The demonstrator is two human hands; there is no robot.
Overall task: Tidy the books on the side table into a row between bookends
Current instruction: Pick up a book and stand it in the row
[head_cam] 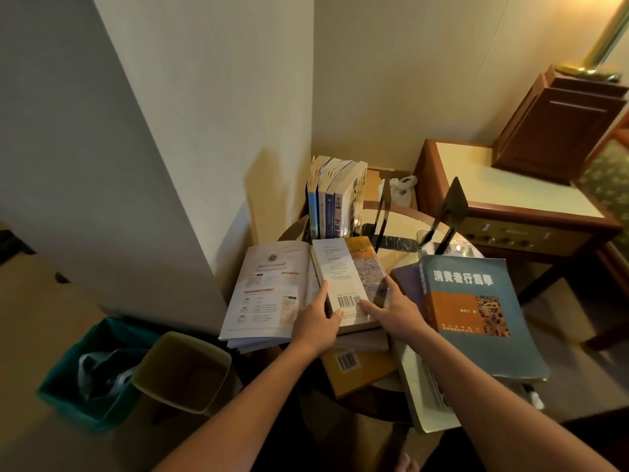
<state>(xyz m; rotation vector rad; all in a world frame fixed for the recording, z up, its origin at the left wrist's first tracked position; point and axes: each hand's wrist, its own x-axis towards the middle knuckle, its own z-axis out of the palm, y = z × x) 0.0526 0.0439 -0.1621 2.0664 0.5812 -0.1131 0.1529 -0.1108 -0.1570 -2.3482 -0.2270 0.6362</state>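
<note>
A paperback with a barcode (347, 277) lies back cover up in the middle of the round side table (398, 253). My left hand (318, 321) grips its near left edge and my right hand (391, 310) holds its near right corner. Several books (335, 199) stand upright in a row at the table's far left. Two black bookends (383, 212) (449, 212) stand apart behind the paperback, with nothing between them. A large blue book (476, 315) lies flat on the right, a pale open booklet (269, 291) on the left, and an orange book (354, 369) under my hands.
A teal bin (75, 379) and a tan bin (183, 373) sit on the floor at lower left. A wooden desk (510, 195) with a dark box (558, 127) stands to the right. A white wall corner (163, 165) juts out on the left.
</note>
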